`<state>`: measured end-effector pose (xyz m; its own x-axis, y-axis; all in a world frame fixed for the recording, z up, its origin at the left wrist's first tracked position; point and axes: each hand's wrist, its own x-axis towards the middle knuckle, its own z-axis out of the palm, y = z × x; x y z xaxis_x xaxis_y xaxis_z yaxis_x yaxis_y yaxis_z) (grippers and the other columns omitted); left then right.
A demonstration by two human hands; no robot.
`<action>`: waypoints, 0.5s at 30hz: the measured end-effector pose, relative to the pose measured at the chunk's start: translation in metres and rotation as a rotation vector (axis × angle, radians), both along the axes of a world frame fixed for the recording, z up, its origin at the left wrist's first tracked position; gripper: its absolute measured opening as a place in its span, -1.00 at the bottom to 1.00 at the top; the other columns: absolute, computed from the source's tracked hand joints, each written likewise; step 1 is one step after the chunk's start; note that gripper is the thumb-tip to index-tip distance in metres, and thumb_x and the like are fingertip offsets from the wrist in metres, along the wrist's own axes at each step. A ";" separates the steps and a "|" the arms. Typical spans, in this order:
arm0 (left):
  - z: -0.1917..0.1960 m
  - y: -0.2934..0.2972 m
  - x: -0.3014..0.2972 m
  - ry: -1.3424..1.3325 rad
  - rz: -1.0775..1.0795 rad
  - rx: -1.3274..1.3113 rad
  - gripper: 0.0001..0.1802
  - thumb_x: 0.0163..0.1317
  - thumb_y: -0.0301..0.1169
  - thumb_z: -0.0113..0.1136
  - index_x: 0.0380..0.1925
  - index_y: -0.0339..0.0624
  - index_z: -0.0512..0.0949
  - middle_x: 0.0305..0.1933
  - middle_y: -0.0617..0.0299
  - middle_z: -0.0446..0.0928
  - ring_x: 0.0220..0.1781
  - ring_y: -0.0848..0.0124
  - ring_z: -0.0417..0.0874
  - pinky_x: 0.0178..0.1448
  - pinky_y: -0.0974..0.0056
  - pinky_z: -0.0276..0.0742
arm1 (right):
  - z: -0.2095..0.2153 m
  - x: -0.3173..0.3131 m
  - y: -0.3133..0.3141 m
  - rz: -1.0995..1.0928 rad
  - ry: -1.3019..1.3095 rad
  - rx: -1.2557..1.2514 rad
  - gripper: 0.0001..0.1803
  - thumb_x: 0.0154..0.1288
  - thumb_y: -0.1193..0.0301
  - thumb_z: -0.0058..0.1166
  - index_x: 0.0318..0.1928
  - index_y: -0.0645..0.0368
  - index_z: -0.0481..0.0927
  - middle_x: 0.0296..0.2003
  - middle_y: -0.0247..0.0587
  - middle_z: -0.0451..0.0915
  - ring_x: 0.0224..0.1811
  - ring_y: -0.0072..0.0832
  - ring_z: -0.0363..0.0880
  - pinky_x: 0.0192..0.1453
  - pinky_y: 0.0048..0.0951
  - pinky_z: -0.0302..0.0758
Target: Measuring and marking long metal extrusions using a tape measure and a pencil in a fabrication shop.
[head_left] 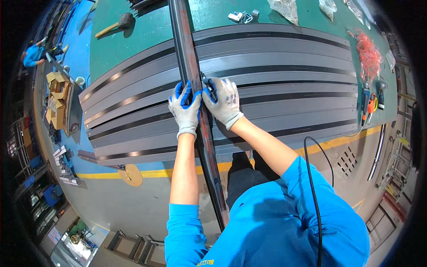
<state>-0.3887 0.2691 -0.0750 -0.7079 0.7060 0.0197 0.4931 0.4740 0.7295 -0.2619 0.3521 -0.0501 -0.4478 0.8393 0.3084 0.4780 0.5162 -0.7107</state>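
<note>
A long dark metal profile (188, 62) with reddish streaks runs lengthwise away from me, lying across several grey metal panels (284, 60) with black strips. Both my hands wear white gloves with blue fingertips. My left hand (184, 109) grips the profile at its left side, fingers curled on its edge. At the right side, my right hand (222, 101) is closed round a small dark object (212, 91), pressed close against the profile. The fingers cover most of that object, so its kind does not show.
On the green tabletop (147, 46) lie a mallet (118, 26), plastic bags (285, 9) and red netting (369, 53). A power screwdriver (365, 100) and orange-handled scissors (372, 104) lie at the right. Left stands a cart with cardboard pieces (57, 102); another person (33, 55) is beyond.
</note>
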 end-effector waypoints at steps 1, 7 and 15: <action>0.001 0.000 0.000 -0.010 0.000 0.005 -0.47 0.14 -0.10 0.55 0.16 0.15 0.79 0.43 0.14 0.54 0.32 0.11 0.50 0.48 0.01 0.33 | -0.001 -0.005 0.004 -0.008 -0.010 0.018 -0.60 0.22 0.34 0.32 0.07 0.10 0.61 -0.19 -0.24 0.69 -0.17 -0.26 0.58 0.05 -0.30 0.45; 0.004 0.004 -0.001 -0.006 0.001 0.037 -0.50 0.15 -0.11 0.56 0.13 0.14 0.80 0.40 0.17 0.56 0.29 0.12 0.52 0.46 0.02 0.36 | 0.001 -0.025 0.020 -0.013 -0.091 0.047 -0.61 0.24 0.30 0.31 0.06 0.10 0.62 -0.20 -0.20 0.69 -0.15 -0.22 0.60 0.07 -0.26 0.46; 0.005 0.003 -0.001 0.029 -0.003 0.046 -0.51 0.16 -0.10 0.55 0.12 0.16 0.81 0.37 0.22 0.57 0.24 0.15 0.55 0.42 0.03 0.38 | 0.003 -0.031 0.023 0.014 -0.181 0.021 -0.63 0.25 0.30 0.30 0.05 0.09 0.61 -0.22 -0.20 0.69 -0.16 -0.20 0.60 0.08 -0.23 0.46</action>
<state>-0.3901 0.2721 -0.0705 -0.7043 0.7062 0.0725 0.5157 0.4387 0.7360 -0.2924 0.3755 -0.0471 -0.5087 0.8271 0.2390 0.5898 0.5370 -0.6032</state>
